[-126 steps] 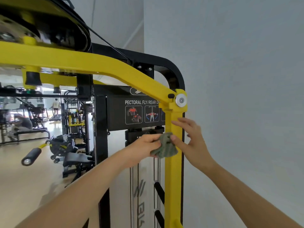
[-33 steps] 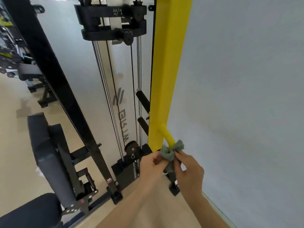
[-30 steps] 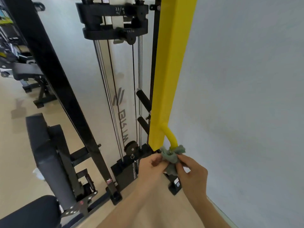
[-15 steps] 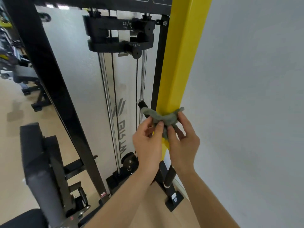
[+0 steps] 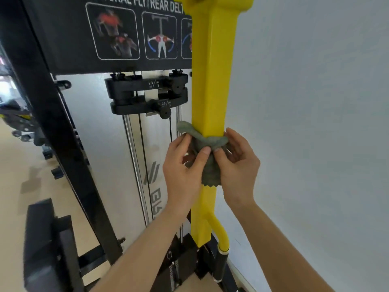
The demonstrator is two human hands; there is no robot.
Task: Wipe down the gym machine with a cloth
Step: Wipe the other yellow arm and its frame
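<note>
Head cam: a grey-green fabric cloth (image 5: 207,144) is looped round the yellow square-section steel upright (image 5: 212,81) of the gym machine, approx mid-height. It sits just below the level of the black weight-stack top plates (image 5: 147,95) to the post's left. The cloth ends are gathered on the front face, w/ a tail hanging down the post.

The left hand (image 5: 183,171) and right hand (image 5: 240,167) are close together at the front, thumbs nearly touching. Each pinches one side of the cloth, fingers curled on it, drawing it snug to the post. The back of the loop is hidden, so can't tell how fully it wraps.

Behind are a black exercise placard (image 5: 117,32) w/ figure diagrams and chrome guide rods (image 5: 134,165). A pale grey wall (image 5: 315,123) is on the right, near the post.

Step in hand, as I read it: wiping the upright lengthwise, cloth used as a collar. The next move calls for sliding both hands together along the post w/ even pull on both ends, so the loop doesn't slip off a corner. R knuckles need to mind the wall. The yellow curved handle (image 5: 221,230) at the bottom prob. needs a pass too.
</note>
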